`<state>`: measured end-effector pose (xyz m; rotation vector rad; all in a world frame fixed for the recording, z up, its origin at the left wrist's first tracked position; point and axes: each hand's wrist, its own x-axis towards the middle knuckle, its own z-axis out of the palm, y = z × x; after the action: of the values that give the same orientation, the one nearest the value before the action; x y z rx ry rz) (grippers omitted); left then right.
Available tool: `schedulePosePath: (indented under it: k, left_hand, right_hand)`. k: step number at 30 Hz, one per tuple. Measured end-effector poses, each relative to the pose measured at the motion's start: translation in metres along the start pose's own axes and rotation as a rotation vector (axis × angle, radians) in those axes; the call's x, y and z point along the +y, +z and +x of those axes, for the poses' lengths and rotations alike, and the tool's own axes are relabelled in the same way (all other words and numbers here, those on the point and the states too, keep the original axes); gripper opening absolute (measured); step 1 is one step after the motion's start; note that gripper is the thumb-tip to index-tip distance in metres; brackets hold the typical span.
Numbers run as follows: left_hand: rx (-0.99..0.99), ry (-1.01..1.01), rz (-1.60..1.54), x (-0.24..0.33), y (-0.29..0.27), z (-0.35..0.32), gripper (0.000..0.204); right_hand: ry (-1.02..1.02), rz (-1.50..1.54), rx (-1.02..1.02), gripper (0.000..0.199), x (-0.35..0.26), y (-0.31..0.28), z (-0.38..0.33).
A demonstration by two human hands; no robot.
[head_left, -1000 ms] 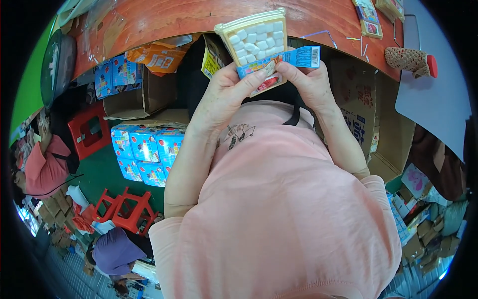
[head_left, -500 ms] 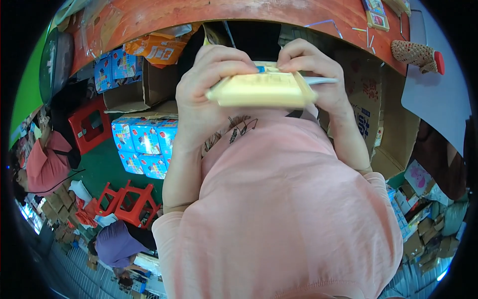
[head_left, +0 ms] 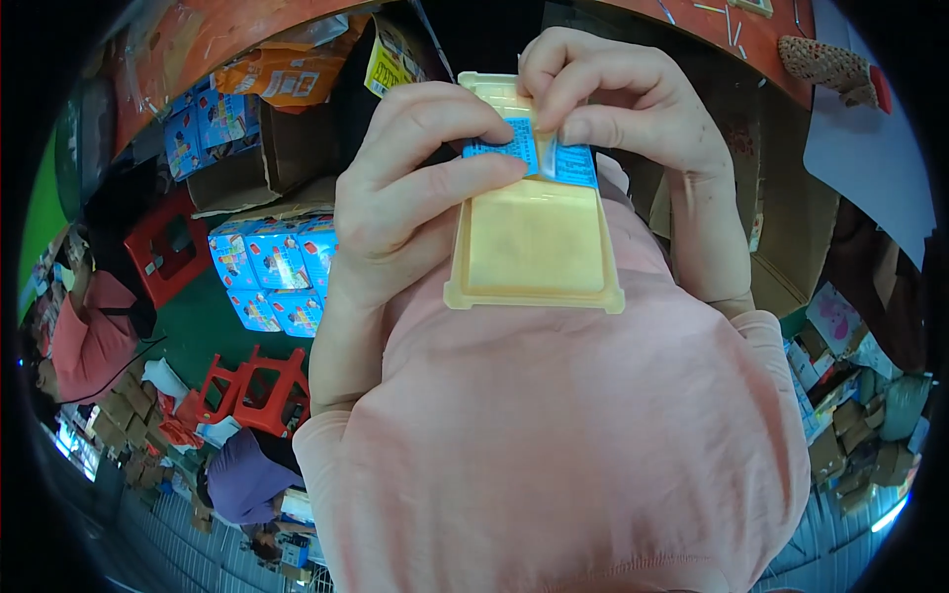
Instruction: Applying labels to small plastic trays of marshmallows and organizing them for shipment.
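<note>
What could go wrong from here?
1. Pale yellow shows between two parts of the blue printed paper-like band near the bare right hand; it could end up crooked or loose.
2. The pale yellow rectangular plastic tray is held off the reddish-orange tabletop; if the bare left hand slips, it might drop.

I watch through the left fisheye of a pair worn on the person's head, its upright picture looking steeply down the body. The pink shirt (head_left: 554, 425) is nearest my lens, swelling from centre to six o'clock. Slightly farther out, I have the left hand (head_left: 405, 188) at eleven and the right hand (head_left: 633, 99) at one. The tabletop (head_left: 257, 25) bends around ten to eleven; red stools (head_left: 272, 397) look small and distant at eight.
</note>
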<state>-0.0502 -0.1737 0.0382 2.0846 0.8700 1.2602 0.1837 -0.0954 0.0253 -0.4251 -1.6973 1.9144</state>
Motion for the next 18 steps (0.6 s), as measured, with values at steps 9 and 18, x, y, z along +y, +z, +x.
schedulePosePath:
  k: [9, 18]
  left_hand:
    - [0.057, 0.058, 0.128, 0.018, 0.022, -0.005, 0.041]
    - [0.003, 0.079, 0.213, 0.008, 0.014, 0.006, 0.034]
  right_hand:
    - [0.159, -0.062, -0.103, 0.033, -0.001, 0.009, 0.005]
    - [0.132, 0.022, 0.192, 0.027, 0.015, 0.007, 0.021]
